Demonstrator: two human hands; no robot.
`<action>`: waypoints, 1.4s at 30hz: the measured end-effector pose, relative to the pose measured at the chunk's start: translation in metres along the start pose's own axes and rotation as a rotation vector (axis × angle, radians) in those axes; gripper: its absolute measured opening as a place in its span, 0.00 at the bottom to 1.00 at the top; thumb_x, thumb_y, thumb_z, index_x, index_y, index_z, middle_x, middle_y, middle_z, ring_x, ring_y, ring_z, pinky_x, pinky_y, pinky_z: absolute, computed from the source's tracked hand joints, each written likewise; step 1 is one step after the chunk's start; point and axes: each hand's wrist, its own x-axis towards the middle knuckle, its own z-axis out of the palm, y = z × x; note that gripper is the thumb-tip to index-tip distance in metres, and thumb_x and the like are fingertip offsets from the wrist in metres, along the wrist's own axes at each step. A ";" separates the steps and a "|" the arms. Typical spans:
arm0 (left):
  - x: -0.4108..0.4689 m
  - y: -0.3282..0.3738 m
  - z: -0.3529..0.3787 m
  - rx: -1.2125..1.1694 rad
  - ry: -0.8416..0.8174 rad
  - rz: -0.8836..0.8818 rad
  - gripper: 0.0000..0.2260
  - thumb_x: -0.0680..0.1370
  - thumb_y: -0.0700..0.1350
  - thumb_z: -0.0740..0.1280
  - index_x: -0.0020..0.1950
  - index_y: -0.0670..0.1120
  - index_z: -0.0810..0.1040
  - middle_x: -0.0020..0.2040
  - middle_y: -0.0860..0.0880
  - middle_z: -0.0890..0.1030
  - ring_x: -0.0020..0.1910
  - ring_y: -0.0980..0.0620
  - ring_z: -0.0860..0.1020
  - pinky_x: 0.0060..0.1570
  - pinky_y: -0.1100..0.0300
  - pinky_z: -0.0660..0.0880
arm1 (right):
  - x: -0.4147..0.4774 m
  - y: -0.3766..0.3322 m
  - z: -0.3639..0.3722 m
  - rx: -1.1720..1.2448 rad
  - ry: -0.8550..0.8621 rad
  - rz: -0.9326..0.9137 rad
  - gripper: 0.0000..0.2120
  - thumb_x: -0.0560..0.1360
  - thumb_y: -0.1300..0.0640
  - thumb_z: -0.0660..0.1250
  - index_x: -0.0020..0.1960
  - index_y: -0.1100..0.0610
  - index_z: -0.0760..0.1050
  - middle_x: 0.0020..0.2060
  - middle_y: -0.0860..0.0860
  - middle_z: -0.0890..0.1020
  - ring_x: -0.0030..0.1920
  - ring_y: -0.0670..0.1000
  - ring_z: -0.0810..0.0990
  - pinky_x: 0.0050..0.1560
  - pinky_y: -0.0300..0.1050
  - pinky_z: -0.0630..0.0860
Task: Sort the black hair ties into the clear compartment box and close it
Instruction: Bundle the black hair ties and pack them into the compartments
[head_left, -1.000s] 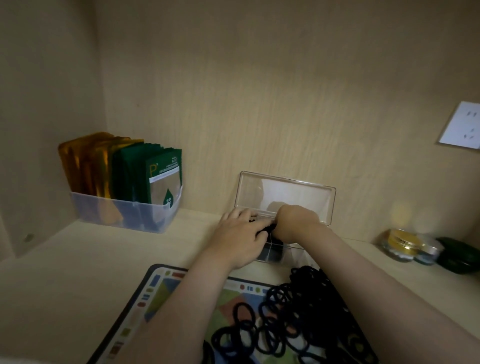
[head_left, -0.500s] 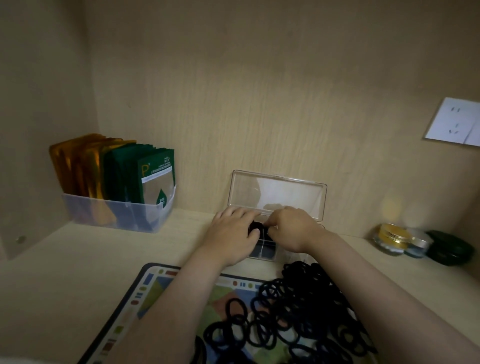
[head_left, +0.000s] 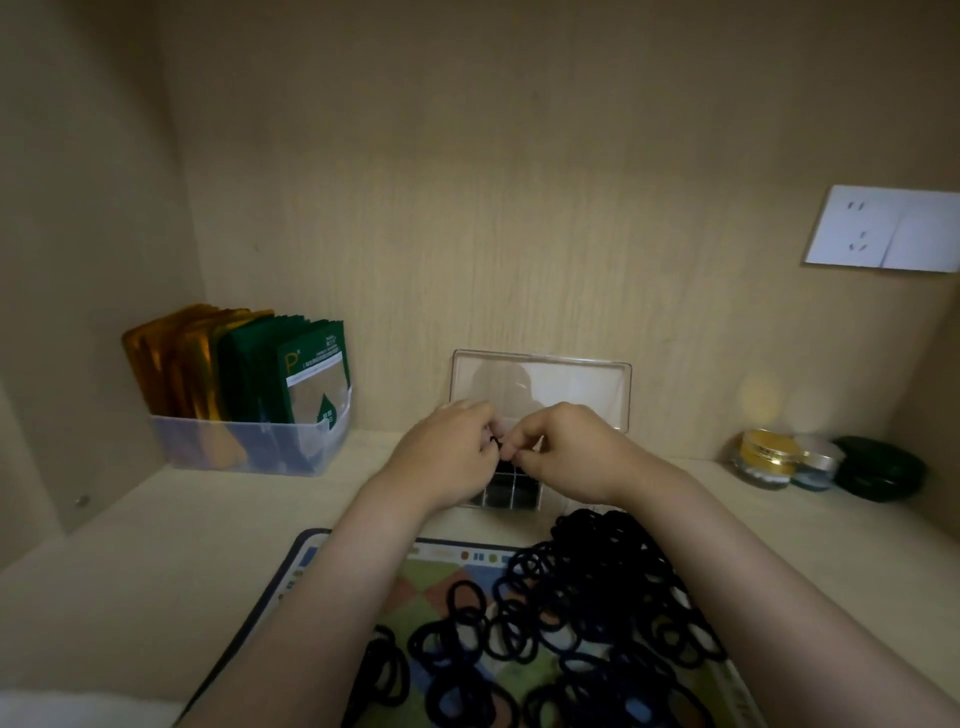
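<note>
- One small black elastic hair tie (head_left: 495, 443) is pinched between left hand (head_left: 447, 457) and right hand (head_left: 566, 452), fingers curled.
- Clear plastic compartment box (head_left: 506, 493) is found directly beneath it, lid (head_left: 540, 384) raised.

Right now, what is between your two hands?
A black hair tie, pinched by fingers of left hand and right hand, over the clear box, in the head view.

- Above the open clear compartment box (head_left: 506, 493), left hand (head_left: 447, 457) and right hand (head_left: 566, 452) pinch one black hair tie (head_left: 494, 442) between them.
- Its lid (head_left: 571, 384) stands upright against the back wall.
- Loose hair-tie pile (head_left: 587, 597) on patterned mat (head_left: 311, 561).
</note>
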 end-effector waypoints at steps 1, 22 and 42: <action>-0.003 0.002 -0.005 -0.003 -0.038 -0.019 0.05 0.78 0.45 0.61 0.52 0.50 0.75 0.47 0.52 0.76 0.49 0.50 0.75 0.47 0.52 0.75 | -0.004 -0.004 0.003 0.017 -0.027 -0.013 0.08 0.75 0.59 0.69 0.48 0.49 0.85 0.40 0.46 0.85 0.34 0.39 0.76 0.39 0.28 0.71; -0.114 0.005 -0.023 0.043 -0.461 -0.236 0.10 0.71 0.58 0.73 0.46 0.54 0.82 0.42 0.58 0.80 0.46 0.56 0.80 0.51 0.57 0.78 | -0.038 -0.031 0.052 0.001 -0.092 -0.038 0.03 0.75 0.55 0.70 0.45 0.50 0.83 0.40 0.44 0.84 0.38 0.38 0.78 0.41 0.33 0.71; -0.124 -0.024 -0.046 -0.228 -0.230 -0.318 0.10 0.75 0.39 0.67 0.42 0.54 0.83 0.39 0.56 0.84 0.40 0.59 0.81 0.42 0.67 0.76 | -0.047 -0.048 0.056 0.301 -0.421 -0.063 0.07 0.74 0.58 0.74 0.52 0.52 0.85 0.41 0.50 0.86 0.36 0.40 0.79 0.43 0.36 0.76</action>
